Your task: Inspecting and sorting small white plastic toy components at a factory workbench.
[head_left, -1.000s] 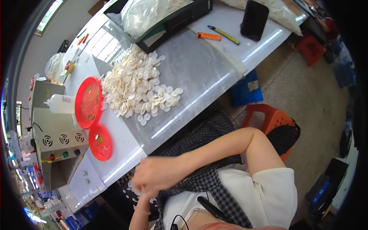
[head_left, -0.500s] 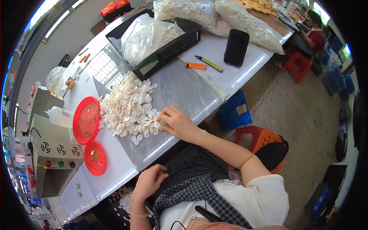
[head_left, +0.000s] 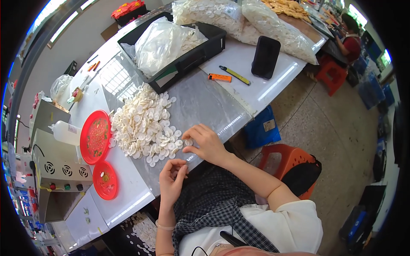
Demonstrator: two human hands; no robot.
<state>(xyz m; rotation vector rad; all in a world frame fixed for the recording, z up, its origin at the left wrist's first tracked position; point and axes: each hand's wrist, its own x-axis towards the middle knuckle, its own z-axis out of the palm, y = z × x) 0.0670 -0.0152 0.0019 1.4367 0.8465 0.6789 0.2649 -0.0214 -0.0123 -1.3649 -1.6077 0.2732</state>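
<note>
A heap of small round white discs [head_left: 143,121], like button blanks, lies on the grey sheet [head_left: 200,98] covering the table. At the heap's near right edge is my right hand [head_left: 207,144], its fingers curled down and its thumb tucked under. A single white disc [head_left: 188,142] shows between that thumb and the fingertips. My left hand [head_left: 172,181] is raised at the table's front edge, just below the heap. Its fingers are bent in against the thumb; whatever they hold, if anything, is hidden.
Two red plates [head_left: 95,160] stand left of the heap, beside a white bottle [head_left: 66,131] and a metal machine [head_left: 60,166]. Behind are a black crate [head_left: 183,64], bulging bags [head_left: 277,34], an orange lighter [head_left: 220,77], a yellow cutter [head_left: 235,74] and a phone [head_left: 265,57]. More discs [head_left: 143,230] lie below the table.
My right hand has drawn back slightly from the heap, with a disc showing at its fingertips. My left hand has risen toward the table edge and its fingers have closed in.
</note>
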